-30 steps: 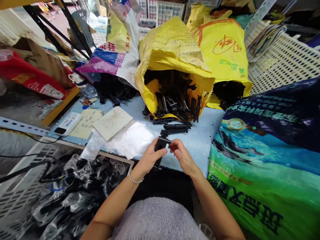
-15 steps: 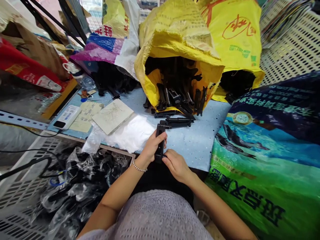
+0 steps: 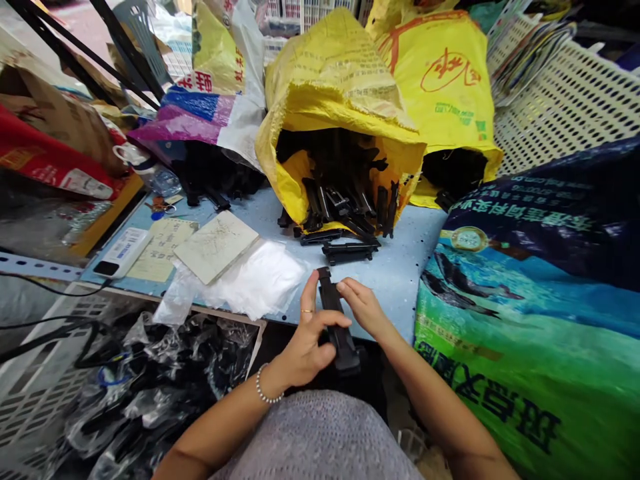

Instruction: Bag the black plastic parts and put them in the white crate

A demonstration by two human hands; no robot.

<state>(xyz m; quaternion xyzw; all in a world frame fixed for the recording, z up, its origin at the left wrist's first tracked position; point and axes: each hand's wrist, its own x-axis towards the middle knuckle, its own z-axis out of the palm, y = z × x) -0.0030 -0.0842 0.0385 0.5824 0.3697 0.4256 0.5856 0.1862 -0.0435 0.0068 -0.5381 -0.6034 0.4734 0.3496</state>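
Observation:
A long black plastic part (image 3: 345, 343) is held between my hands over the table's front edge, its far end tilted slightly left. My left hand (image 3: 307, 347) grips it from the left, with one finger along its far end and another across its top. On the other side, my right hand (image 3: 367, 310) pinches its right edge with the fingertips; the thumb is hidden. Just beyond lie more black plastic parts (image 3: 350, 251), in front of an open yellow sack (image 3: 345, 87) filled with similar pieces.
A grey-white slab (image 3: 217, 247) rests on clear plastic bags (image 3: 265, 277) at the left. A white device (image 3: 123, 252) and a handwritten note (image 3: 163, 250) lie farther left. Below is a crate (image 3: 50, 393) of bagged black parts. A green-blue sack (image 3: 490, 333) stands on the right.
The black part has turned and come nearer to me. My left hand has shifted its grip along it, and my right hand has moved from its near end up to its right side.

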